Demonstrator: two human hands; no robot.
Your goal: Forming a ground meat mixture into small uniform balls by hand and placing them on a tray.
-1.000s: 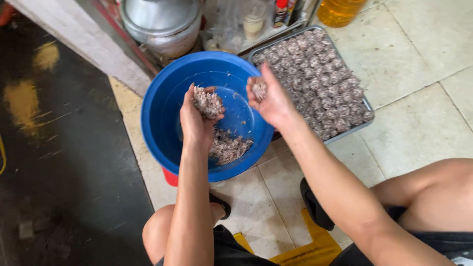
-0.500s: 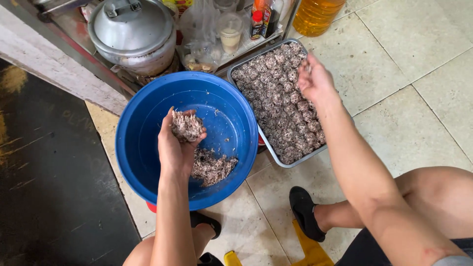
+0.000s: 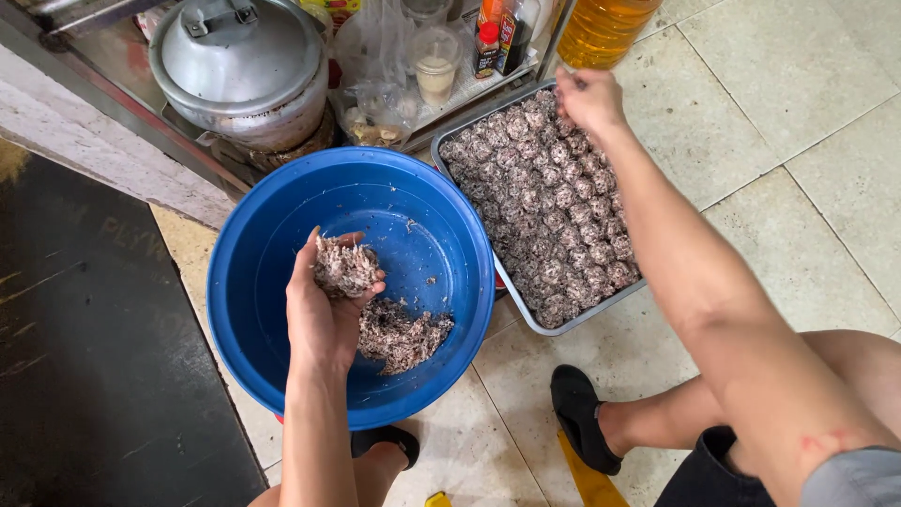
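Note:
My left hand [image 3: 324,305] is over the blue basin [image 3: 272,235], cupped around a lump of minced meat mixture [image 3: 343,266]. More of the mixture [image 3: 402,335] lies on the basin's bottom. My right hand [image 3: 587,97] reaches to the far end of the metal tray [image 3: 572,322], fingers closed down among the rolled meatballs [image 3: 549,202] that fill it. Whether a meatball is still in those fingers is hidden.
A lidded metal pot [image 3: 242,58] stands behind the basin, beside plastic bags, a small cup [image 3: 435,68] and sauce bottles [image 3: 497,36]. A bottle of yellow oil [image 3: 601,26] is by the tray's far corner. A black mat [image 3: 84,357] lies left; my black shoes [image 3: 584,418] are near.
My right hand, which held a rolled meatball over the basin, has swung right and reached to the tray's far end. The left hand has stayed over the basin with its lump of mixture.

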